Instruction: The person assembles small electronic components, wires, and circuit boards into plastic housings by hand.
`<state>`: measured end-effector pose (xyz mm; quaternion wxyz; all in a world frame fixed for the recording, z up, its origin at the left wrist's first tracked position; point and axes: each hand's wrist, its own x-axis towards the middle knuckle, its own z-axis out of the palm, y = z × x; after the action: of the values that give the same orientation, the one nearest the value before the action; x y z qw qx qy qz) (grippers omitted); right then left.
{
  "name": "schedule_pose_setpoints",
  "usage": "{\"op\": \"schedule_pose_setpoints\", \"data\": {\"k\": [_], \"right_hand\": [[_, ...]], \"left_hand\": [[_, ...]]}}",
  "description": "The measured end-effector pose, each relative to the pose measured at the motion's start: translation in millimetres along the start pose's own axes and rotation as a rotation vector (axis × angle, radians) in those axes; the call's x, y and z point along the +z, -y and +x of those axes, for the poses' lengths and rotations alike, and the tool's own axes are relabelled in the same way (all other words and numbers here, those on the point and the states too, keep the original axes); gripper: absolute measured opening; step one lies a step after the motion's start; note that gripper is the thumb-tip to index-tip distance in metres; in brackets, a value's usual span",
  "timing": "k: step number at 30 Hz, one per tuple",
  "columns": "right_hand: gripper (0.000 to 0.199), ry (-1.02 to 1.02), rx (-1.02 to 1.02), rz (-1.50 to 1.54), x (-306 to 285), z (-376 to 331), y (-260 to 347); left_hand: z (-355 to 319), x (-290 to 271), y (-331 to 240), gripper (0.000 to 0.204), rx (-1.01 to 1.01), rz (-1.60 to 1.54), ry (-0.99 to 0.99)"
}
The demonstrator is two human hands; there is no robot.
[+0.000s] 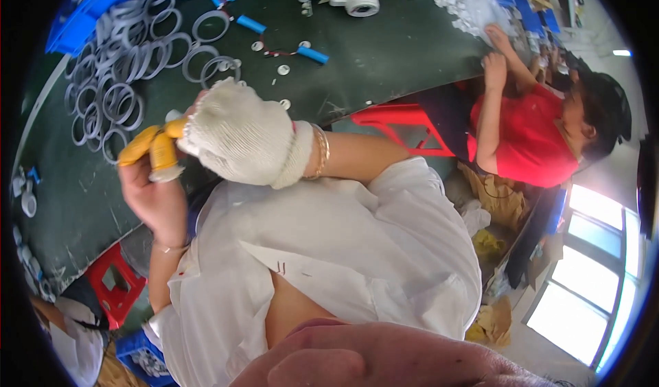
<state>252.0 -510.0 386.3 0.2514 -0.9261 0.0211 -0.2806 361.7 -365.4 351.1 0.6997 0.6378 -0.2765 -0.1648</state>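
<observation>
My left hand (154, 195) has yellow finger covers on its fingertips, which are bent together in a pinch. My right hand (237, 136) wears a white knitted glove, and a yellow-covered fingertip sticks out toward the left hand. The two hands meet over the near edge of the green table. A small whitish piece (173, 115) shows between their fingertips; its kind is too small to tell. Most of the right hand's fingers are hidden behind the glove. Just beyond the hands lies a heap of grey plastic rings (123, 103).
Blue cylindrical batteries (312, 53) with wires and small white discs (283, 70) lie farther back. White round housings (362, 1) stand at the far edge. A blue bin (89, 18) is at far left. On the right a person in red (525, 140) handles white parts (453, 3).
</observation>
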Motion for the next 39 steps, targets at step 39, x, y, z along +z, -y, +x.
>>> {"op": "schedule_pose_setpoints", "data": {"k": [39], "right_hand": [[0.059, 0.102, 0.466, 0.300, -63.0, 0.6, -27.8]], "left_hand": [[27.4, -8.4, 29.6, 0.036, 0.037, 0.190, 0.237]]}}
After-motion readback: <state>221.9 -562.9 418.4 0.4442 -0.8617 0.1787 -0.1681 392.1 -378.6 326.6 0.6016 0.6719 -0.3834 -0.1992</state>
